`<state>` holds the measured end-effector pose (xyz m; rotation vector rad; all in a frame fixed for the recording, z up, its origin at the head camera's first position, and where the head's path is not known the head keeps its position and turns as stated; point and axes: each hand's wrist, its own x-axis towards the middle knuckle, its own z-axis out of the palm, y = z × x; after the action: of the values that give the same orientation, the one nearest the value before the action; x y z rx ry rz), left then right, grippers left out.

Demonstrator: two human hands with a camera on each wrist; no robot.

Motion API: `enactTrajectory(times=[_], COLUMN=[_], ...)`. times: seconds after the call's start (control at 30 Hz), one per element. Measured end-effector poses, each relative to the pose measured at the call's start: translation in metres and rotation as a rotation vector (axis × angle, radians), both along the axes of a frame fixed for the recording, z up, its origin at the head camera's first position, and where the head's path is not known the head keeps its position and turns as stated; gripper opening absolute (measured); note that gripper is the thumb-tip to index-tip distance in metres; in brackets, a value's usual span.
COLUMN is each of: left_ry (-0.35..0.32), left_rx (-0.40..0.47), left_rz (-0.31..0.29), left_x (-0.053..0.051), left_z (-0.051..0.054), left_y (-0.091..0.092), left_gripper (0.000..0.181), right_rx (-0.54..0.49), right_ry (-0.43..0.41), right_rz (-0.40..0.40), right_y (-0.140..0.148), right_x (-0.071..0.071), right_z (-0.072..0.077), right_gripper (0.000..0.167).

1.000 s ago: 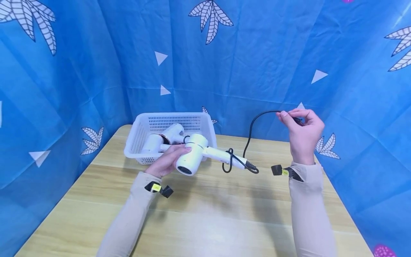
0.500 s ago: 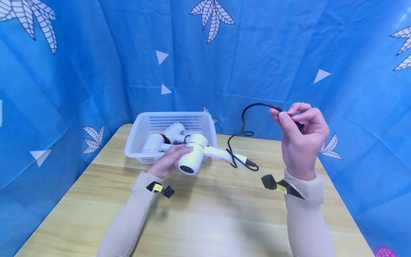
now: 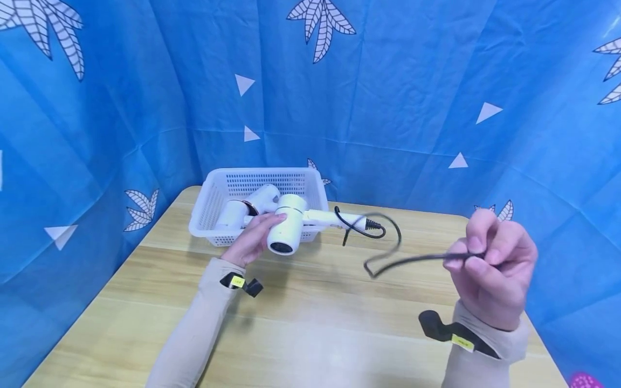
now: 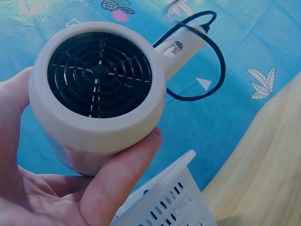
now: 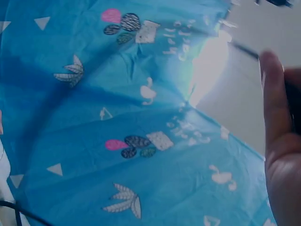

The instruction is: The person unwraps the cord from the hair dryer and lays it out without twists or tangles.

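Your left hand [image 3: 249, 242], partly closed, grips the dryer [image 3: 285, 233] near the basket [image 3: 301, 180]; your right hand [image 3: 497, 277] pinches the cord [image 3: 417, 259].

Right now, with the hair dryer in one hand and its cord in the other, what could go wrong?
The black cord loops across the handle, so pulling might tighten a tangle there. The left hand grips the barrel, so a tug from the right hand could twist the hair dryer loose, perhaps into the basket close by.
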<state>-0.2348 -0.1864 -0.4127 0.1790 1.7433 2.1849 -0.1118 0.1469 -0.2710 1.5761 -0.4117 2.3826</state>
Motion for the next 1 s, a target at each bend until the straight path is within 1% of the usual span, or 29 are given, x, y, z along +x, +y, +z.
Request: enactTrajectory(times=[0.1, 0.17, 0.23, 0.33, 0.47, 0.57, 0.63, 0.73, 0.8, 0.9, 0.93, 1.0], left_ry=[-0.007, -0.013, -0.015, -0.011, -0.003, 0.002, 0.007, 0.020, 0.030, 0.042, 0.045, 0.052], left_rx=[0.025, 0.035, 0.040, 0.046, 0.058, 0.065, 0.069, 0.067, 0.063, 0.054, 0.053, 0.054], left_rz=[0.002, -0.001, -0.001, 0.004, -0.004, -0.016, -0.020, -0.029, -0.037, -0.057, -0.064, -0.082], left_x=[0.000, -0.001, -0.001, -0.001, 0.000, 0.001, 0.002, 0.003, 0.003, 0.004, 0.004, 0.004], left_z=[0.000, 0.000, 0.000, 0.001, 0.002, 0.004, 0.004, 0.005, 0.006, 0.007, 0.007, 0.007], left_y=[-0.001, -0.002, -0.003, -0.004, -0.005, -0.005, -0.006, -0.006, -0.007, -0.008, -0.009, -0.010], left_gripper=[0.060, 0.060, 0.060, 0.061, 0.063, 0.064, 0.064, 0.065, 0.065, 0.065, 0.065, 0.067], right_rx=[0.062, 0.136, 0.232, 0.378, 0.506, 0.564, 0.599, 0.637, 0.651, 0.655, 0.660, 0.678], right_ry=[0.007, -0.001, -0.007, -0.015, -0.048, -0.108, -0.168, -0.278, -0.348, -0.428, -0.450, -0.495], right_rz=[0.031, 0.026, 0.013, -0.028, -0.079, -0.085, -0.086, -0.100, -0.126, -0.195, -0.236, -0.348], right_y=[0.015, 0.026, 0.039, 0.057, 0.075, 0.085, 0.091, 0.096, 0.098, 0.099, 0.098, 0.097], right_x=[-0.002, -0.004, -0.007, -0.018, -0.038, -0.052, -0.060, -0.069, -0.074, -0.080, -0.081, -0.082], right_z=[-0.009, -0.016, -0.024, -0.035, -0.050, -0.060, -0.066, -0.072, -0.075, -0.078, -0.079, -0.079], right_gripper=[0.016, 0.019, 0.020, 0.020, 0.020, 0.024, 0.031, 0.043, 0.047, 0.044, 0.041, 0.037])
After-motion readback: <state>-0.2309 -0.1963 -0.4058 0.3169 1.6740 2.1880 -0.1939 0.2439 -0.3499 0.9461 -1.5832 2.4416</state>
